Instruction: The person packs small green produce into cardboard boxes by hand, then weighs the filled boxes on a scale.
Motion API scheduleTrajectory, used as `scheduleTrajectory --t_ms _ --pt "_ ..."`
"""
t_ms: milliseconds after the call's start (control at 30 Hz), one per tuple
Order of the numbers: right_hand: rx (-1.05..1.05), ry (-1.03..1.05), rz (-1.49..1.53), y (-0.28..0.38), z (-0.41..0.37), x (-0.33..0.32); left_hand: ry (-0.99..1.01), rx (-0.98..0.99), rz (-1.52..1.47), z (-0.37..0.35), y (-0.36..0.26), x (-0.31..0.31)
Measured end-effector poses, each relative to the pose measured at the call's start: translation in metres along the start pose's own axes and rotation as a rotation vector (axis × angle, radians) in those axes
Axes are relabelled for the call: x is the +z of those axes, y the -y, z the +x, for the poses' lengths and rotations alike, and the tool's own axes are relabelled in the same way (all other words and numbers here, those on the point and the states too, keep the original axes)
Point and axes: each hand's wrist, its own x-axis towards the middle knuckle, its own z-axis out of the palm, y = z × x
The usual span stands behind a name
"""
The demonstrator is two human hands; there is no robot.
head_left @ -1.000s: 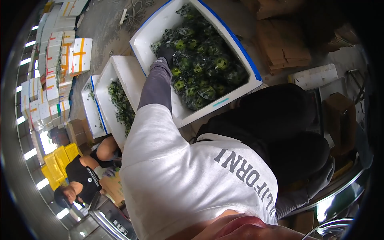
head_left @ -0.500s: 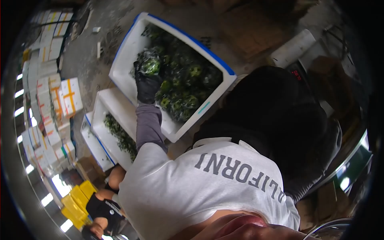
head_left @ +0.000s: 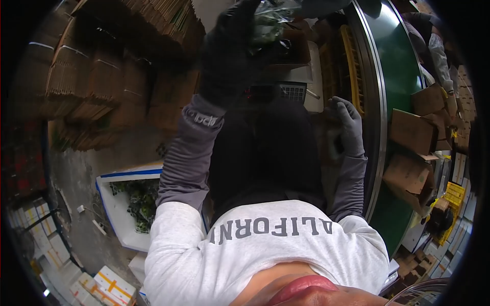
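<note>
In the head view my left hand (head_left: pixel 229 51), in a dark glove, is raised at the top. It is closed on a clear plastic bag of greens (head_left: pixel 269 23), whose upper part is cut off by the frame edge. Below the bag is a digital scale (head_left: pixel 292 92) with a keypad and a faint red display, and a brown box (head_left: pixel 291 51) is just behind it. My right hand (head_left: pixel 349 125), in a grey glove, hangs beside the green table with fingers loosely bent and nothing visible in them.
A white foam box (head_left: pixel 115 209) with blue edging holds more greens at lower left. Stacked flat cardboard (head_left: pixel 97 76) stands at upper left. The green table (head_left: pixel 395 61) runs along the right, with open cartons (head_left: pixel 411 176) on it. Another person's arm (head_left: pixel 440 56) is beyond.
My left hand has moved from inside the foam box up and away with the bag. The view has turned toward the scale and table, and my right hand has come into view.
</note>
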Motion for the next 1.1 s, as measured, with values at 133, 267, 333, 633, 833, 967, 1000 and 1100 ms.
scheduleTrajectory --t_ms 133,267,333,633,833,967,1000,1100 --pt "-0.016 -0.045 -0.042 -0.008 -0.001 -0.023 0.447 -0.015 0.407 -0.038 0.056 0.083" --pt "0.051 -0.044 0.035 -0.008 0.006 -0.037 0.136 -0.099 0.249 -0.054 0.088 0.061" --pt "0.064 -0.001 -0.012 -0.003 0.020 -0.032 -0.008 -0.273 0.076 -0.062 0.094 0.045" --pt "-0.590 0.402 -0.882 0.094 0.113 0.089 0.357 -0.106 0.435 -0.016 0.048 0.032" --pt "-0.388 0.601 -1.993 0.080 0.165 0.167 1.117 -0.266 0.627 0.010 0.066 0.082" --pt "-0.384 0.564 -2.142 -0.046 0.252 0.162 1.216 -0.327 0.964 -0.065 0.168 0.166" --pt "-0.383 0.550 -2.160 -0.066 0.267 0.163 1.222 -0.348 0.952 -0.064 0.166 0.167" --pt "-0.483 0.583 -2.132 -0.090 0.274 0.163 1.242 -0.364 0.678 -0.035 0.148 0.141"
